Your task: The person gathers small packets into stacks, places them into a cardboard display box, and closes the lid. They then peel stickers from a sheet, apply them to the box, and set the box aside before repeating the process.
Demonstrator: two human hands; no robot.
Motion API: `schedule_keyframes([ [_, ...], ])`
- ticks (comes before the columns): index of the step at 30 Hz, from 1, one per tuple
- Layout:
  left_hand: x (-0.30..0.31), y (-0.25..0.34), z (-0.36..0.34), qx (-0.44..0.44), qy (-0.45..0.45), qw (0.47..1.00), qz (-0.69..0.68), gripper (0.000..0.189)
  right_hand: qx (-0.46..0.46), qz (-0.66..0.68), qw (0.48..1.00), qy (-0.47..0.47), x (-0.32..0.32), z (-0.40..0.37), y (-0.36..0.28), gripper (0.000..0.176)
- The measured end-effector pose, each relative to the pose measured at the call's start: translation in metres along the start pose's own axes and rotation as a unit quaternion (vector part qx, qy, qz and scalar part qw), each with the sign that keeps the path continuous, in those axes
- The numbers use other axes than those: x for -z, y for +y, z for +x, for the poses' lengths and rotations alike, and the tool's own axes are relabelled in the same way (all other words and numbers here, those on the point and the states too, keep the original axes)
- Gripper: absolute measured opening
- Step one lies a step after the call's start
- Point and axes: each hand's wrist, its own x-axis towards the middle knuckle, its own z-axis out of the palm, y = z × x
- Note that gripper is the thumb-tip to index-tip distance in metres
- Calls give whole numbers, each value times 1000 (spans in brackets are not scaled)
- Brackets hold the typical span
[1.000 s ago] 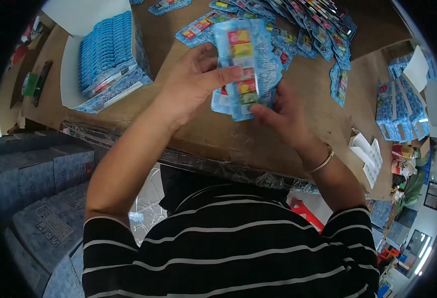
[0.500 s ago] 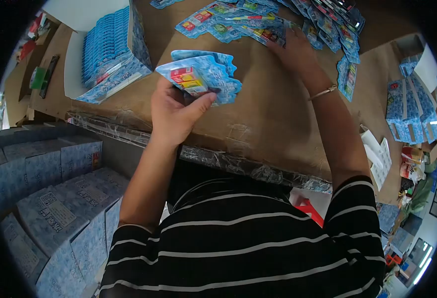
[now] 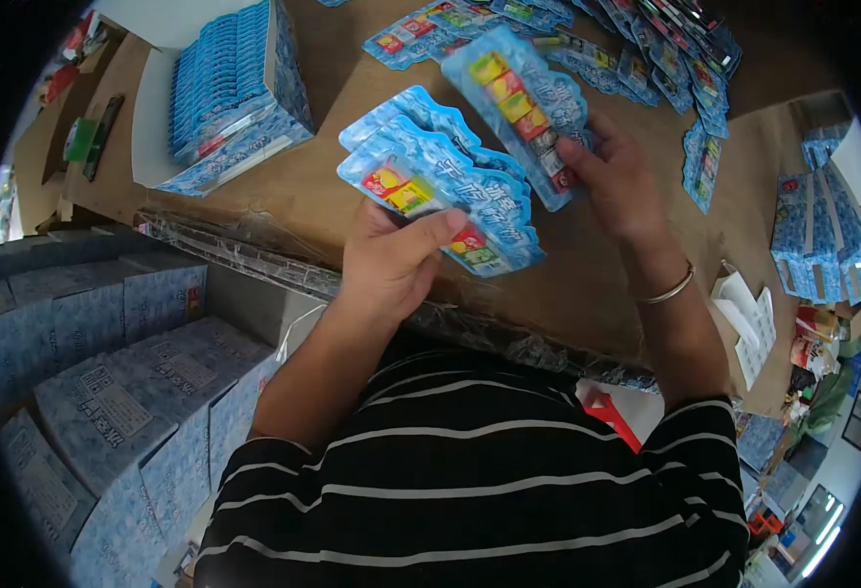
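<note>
My left hand (image 3: 396,257) is closed on a small fanned stack of blue blister packs (image 3: 440,186), thumb pressed on the front one. Red and yellow pieces show through its clear window. Another blue blister pack (image 3: 519,113) is pinched in my right hand (image 3: 619,176), tilted, just right of the stack. The two lots are close together above the table; the lower part of the right pack lies under my thumb. Beyond my hands, a loose pile of similar packs (image 3: 406,39) spreads over the far side of the table.
An open display box (image 3: 298,93) at the left holds a tight row of blue packs. Flattened blue cartons (image 3: 817,235) and white paper (image 3: 744,328) lie at the right. Stacked blue cartons (image 3: 117,402) stand low at the left. Plastic film wraps the table's front edge (image 3: 509,338).
My right hand has come back from the far pile with a pack in it. My left hand has moved right, and its stack now faces up more and is fanned.
</note>
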Motion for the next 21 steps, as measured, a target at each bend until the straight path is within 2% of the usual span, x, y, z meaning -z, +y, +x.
schedule_keyframes([
  [1,0,-2,0,23,-2,999,-26,49,5,106,994,-35,-8,-6,-5,39],
  [2,-1,-5,-2,28,36,999,-19,51,9,212,975,-69,-16,-11,-9,35],
  [6,-6,-8,-1,-4,44,999,-6,54,9,264,958,-112,-34,-21,-13,30],
  [8,-7,-9,-3,-27,36,999,-4,52,-12,286,935,-211,-33,-22,-11,27],
  [9,-7,-9,-4,-48,25,999,-3,51,-14,287,933,-215,-33,-24,-16,27],
  [12,-7,-4,-1,-88,33,995,15,50,-19,260,940,-219,-37,-39,-34,33],
  [14,-5,-3,6,-73,13,997,-14,47,99,205,961,-157,-50,-46,-39,46],
  [15,-12,-3,8,-82,31,995,-43,47,99,205,961,-158,-51,-46,-36,46],
  [16,-18,-4,10,-89,48,992,-73,48,80,79,987,-113,-52,-46,-30,53],
  [17,-23,-8,11,-120,29,991,-49,53,60,-50,995,-65,-50,-44,-27,60],
  [18,-19,-2,15,-119,29,991,-49,53,59,-50,995,-65,-44,-41,-28,60],
  [20,-2,16,18,-97,-41,994,-2,60,122,-144,976,-113,-26,-34,-33,59],
  [21,0,26,15,-201,19,977,69,68,120,-144,975,-117,-19,-31,-30,59],
])
